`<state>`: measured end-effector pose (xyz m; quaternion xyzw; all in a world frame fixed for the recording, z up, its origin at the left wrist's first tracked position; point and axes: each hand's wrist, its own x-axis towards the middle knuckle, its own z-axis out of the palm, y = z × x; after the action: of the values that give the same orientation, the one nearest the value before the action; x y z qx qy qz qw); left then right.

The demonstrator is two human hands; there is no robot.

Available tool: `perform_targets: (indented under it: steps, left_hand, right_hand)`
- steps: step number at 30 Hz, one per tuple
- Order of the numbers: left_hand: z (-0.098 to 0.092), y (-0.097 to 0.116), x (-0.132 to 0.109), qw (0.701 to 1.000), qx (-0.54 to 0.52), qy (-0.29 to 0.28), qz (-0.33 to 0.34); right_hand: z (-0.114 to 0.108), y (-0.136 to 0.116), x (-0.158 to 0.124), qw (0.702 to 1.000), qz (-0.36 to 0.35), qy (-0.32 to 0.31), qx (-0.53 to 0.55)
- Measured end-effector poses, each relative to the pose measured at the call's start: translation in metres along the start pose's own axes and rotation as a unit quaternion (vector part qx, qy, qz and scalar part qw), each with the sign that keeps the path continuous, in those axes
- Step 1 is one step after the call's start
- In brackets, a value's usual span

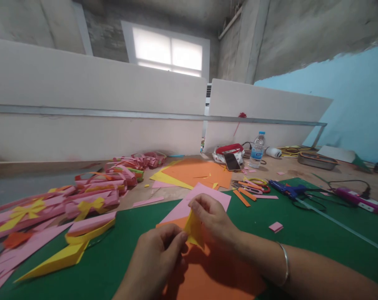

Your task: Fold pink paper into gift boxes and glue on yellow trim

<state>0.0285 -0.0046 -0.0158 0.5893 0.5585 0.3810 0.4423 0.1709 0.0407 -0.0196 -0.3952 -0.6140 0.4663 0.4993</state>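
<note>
Between my two hands is a small folded piece of yellow paper (194, 230). My left hand (159, 256) pinches its lower left edge between thumb and fingers. My right hand (215, 221), with a silver bangle on the wrist, pinches its top corner. Beneath the hands lies an orange sheet (220, 273), and a pink sheet (218, 196) shows behind them. Both sheets rest on a green mat (114, 258). A yellow pointed paper shape with a curved strip (59, 260) lies at the left of the mat.
Pink paper pieces with yellow bows (91, 204) are heaped at the left. Orange sheets (195, 171) lie behind the mat. To the right are orange strips (241, 198), a blue glue gun (287, 189), a purple power strip (359, 200), a phone (232, 162) and a water bottle (257, 152).
</note>
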Motion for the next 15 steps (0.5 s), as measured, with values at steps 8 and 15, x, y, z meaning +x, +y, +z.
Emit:
perform_targets:
  steps: [8, 15]
  left_hand:
    - [0.003, -0.001, -0.001, 0.999, -0.040, -0.009, -0.017]
    - [0.000, 0.008, -0.006, 0.998, -0.054, 0.015, -0.011]
  right_hand:
    - [0.003, 0.000, -0.001, 0.999, 0.004, 0.027, 0.033]
    - [0.001, -0.006, 0.001, 0.997, 0.036, -0.015, 0.074]
